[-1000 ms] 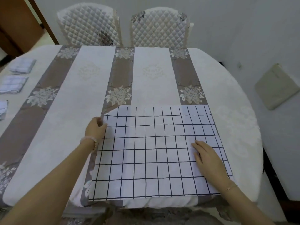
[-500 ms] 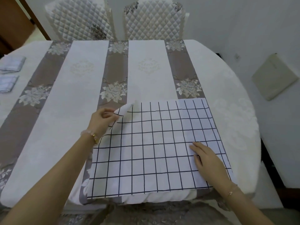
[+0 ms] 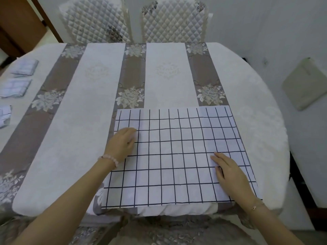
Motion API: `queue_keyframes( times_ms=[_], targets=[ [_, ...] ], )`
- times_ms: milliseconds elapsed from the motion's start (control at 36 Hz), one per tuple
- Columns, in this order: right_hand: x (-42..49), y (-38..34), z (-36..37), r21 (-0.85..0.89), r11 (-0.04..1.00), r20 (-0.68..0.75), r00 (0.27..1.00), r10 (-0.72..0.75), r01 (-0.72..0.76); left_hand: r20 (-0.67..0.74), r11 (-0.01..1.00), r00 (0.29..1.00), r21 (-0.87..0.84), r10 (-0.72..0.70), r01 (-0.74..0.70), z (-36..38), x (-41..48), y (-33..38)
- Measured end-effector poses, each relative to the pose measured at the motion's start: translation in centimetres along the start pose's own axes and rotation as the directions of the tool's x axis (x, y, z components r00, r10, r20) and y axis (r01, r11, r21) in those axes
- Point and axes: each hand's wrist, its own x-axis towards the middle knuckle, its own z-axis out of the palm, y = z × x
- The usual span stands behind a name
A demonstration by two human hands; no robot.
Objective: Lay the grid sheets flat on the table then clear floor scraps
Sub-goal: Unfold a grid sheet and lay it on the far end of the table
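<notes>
A white sheet with a dark grid (image 3: pixel 177 156) lies spread flat near the front edge of the table (image 3: pixel 99 121), its near edge reaching the table's rim. My left hand (image 3: pixel 122 144) rests palm down on the sheet's left side, fingers extended. On the sheet's right side my right hand (image 3: pixel 230 172) presses flat, fingers straight and pointing away from me. Neither hand grips anything.
Three folded grid cloths (image 3: pixel 24 68) (image 3: pixel 16 88) (image 3: pixel 4 115) lie at the table's far left. Two quilted chairs (image 3: pixel 95 22) (image 3: pixel 173 20) stand behind the table. A beige cushion (image 3: pixel 304 84) leans by the wall at right. A striped floral cloth covers the table.
My left hand had lifted the sheet's far left corner; that corner now lies flat and the hand has slid onto the sheet. The right hand stayed pressed in place.
</notes>
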Motion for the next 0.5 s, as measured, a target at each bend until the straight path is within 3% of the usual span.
queue_keyframes(
  times_ms=[56,111,167,333,417,500],
  targets=[
    [0.0,0.1,0.0,0.000,1.000,0.006,1.000,-0.003,0.003,0.129,0.997,0.991,0.059,0.034,-0.042,0.8,0.3,-0.8],
    [0.1,0.2,0.1,0.004,1.000,0.013,1.000,-0.005,0.005,0.170,0.993,0.985,0.106,0.037,-0.056,1.1,1.1,-1.7],
    [0.1,0.3,0.2,0.006,1.000,0.011,1.000,-0.004,0.004,0.172,0.991,0.985,0.129,0.008,-0.031,0.9,2.5,-2.2],
    [-0.1,0.5,0.4,0.018,1.000,-0.025,0.999,-0.021,0.022,0.235,0.940,0.928,0.255,-0.288,0.226,-1.1,6.1,-3.7],
    [-0.1,0.6,0.5,0.020,0.999,-0.047,0.998,-0.034,0.034,0.254,0.923,0.914,0.306,-0.317,0.235,-1.7,6.3,-4.2],
    [-0.1,0.4,0.4,0.012,0.999,-0.050,0.998,-0.033,0.033,0.175,0.930,0.943,0.288,-0.285,0.227,-1.3,5.4,-4.6]
  ],
)
